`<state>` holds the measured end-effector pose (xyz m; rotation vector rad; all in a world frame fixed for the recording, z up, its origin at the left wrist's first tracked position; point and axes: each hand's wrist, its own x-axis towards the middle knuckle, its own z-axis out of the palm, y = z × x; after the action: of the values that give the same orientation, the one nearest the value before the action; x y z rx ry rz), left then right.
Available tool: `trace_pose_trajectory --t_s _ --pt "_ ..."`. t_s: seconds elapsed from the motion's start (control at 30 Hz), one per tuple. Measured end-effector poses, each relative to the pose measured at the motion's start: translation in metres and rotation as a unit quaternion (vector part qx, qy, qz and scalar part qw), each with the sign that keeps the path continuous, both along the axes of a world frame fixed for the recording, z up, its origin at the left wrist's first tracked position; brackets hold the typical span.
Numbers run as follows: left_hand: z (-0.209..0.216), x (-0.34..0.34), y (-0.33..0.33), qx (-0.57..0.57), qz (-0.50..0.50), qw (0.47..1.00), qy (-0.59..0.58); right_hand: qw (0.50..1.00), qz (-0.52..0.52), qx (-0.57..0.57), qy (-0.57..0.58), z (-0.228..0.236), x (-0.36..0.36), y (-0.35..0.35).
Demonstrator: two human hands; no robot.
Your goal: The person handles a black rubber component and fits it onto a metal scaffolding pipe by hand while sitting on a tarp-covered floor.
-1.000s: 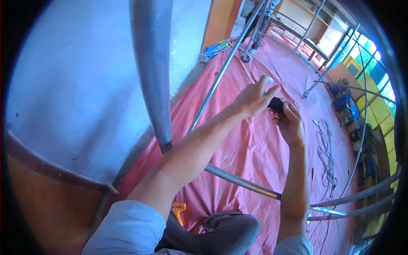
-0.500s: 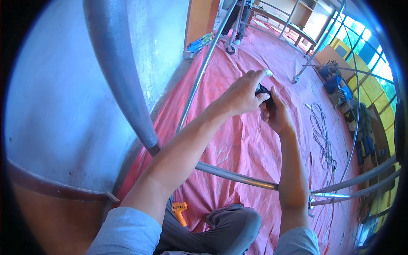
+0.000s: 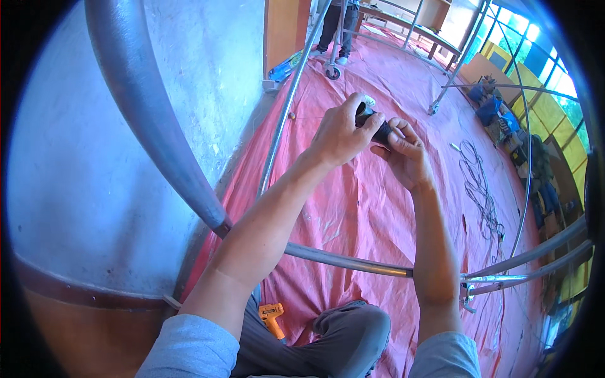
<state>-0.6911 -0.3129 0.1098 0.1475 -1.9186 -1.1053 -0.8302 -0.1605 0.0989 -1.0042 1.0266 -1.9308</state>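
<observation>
Both my arms reach forward over the pink sheet. A small black cylindrical piece (image 3: pixel 382 134) is held up between my hands; its exact kind cannot be made out. My left hand (image 3: pixel 341 134) is closed round one end, thumb lying along it, and a dark opening shows beside the fingers. Something pale sits at that hand's fingertips, too small to name. With bent fingers and thumb, my right hand (image 3: pixel 409 155) grips the other end. Down by my bent leg, an orange power drill (image 3: pixel 272 319) rests, apart from both hands.
Metal scaffold tubes surround me: a thick upright (image 3: pixel 151 94) at left and a crossbar (image 3: pixel 346 261) beneath my forearms. Pink sheeting (image 3: pixel 334 220) covers the floor. A coiled cable (image 3: pixel 478 189) lies to the right. Beyond, a person (image 3: pixel 337 28) stands by a wheeled scaffold.
My hands have shifted slightly left and up with the black piece. The right hand has turned and now pinches the end with its fingertips; more of the piece shows.
</observation>
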Motion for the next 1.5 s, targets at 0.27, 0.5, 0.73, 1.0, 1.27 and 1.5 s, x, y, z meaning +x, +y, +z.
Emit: trace_pose_trajectory --t_s 0.27,0.5,0.73,1.0,1.27,1.5 --pt "0.007 0.013 -0.001 -0.012 -0.081 0.997 -0.015 0.983 0.033 0.181 0.016 0.007 -0.011 0.007" --pt "0.011 0.008 0.003 0.023 -0.039 0.998 -0.044 0.996 -0.059 0.049 0.043 0.002 -0.002 -0.002" --pt "0.0 -0.002 -0.004 0.008 -0.063 0.998 -0.005 0.998 -0.001 0.06 0.034 0.012 0.001 0.003" --pt "-0.007 -0.009 -0.006 -0.01 -0.138 0.99 0.029 0.994 -0.028 0.081 0.075 0.01 -0.017 0.009" --pt "-0.003 -0.001 -0.01 0.172 -0.152 0.971 -0.069 0.988 -0.098 0.016 0.115 0.007 -0.004 0.003" --pt "-0.007 -0.006 -0.009 0.058 -0.179 0.982 -0.01 0.976 -0.066 0.183 0.1 0.031 0.003 0.018"
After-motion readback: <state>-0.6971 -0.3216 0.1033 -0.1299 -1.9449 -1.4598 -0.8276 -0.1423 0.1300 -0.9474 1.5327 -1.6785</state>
